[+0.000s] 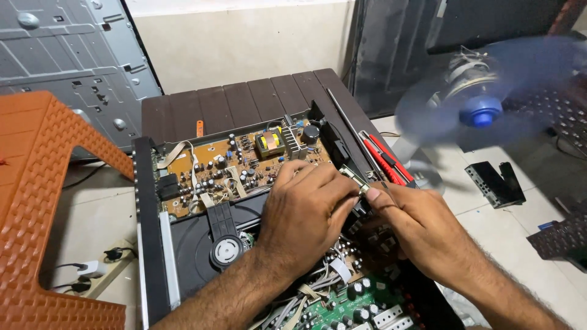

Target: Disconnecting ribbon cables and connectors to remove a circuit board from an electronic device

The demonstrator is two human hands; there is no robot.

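Green board (pixel 342 308): nearest the camera, at the bottom edge of the open player, dotted with small black cylinders and crossed by grey ribbon cables.
Left hand (pixel 302 211): palm down over the middle of the open player, fingers curled and pinching a small part at its fingertips (pixel 350 197); what the part is cannot be told.
Right hand (pixel 416 226): meets the left one from the right, thumb and forefinger closed on the same small part (pixel 365 190).
Open player (pixel 150 244): a black case with its lid off, lying on a dark slatted table (pixel 244 98).
Brown board (pixel 238 165): in the far half of the case, just beyond the left hand, with a yellow coil.
Disc tray (pixel 226 250): black, at the near left, beside the left forearm.
Red tools (pixel 385 160): along the case's right edge, near the right hand.
Fan (pixel 483 107): blue, spinning, on the floor to the right.
Orange stool (pixel 43 201): at the left, well apart from both hands.
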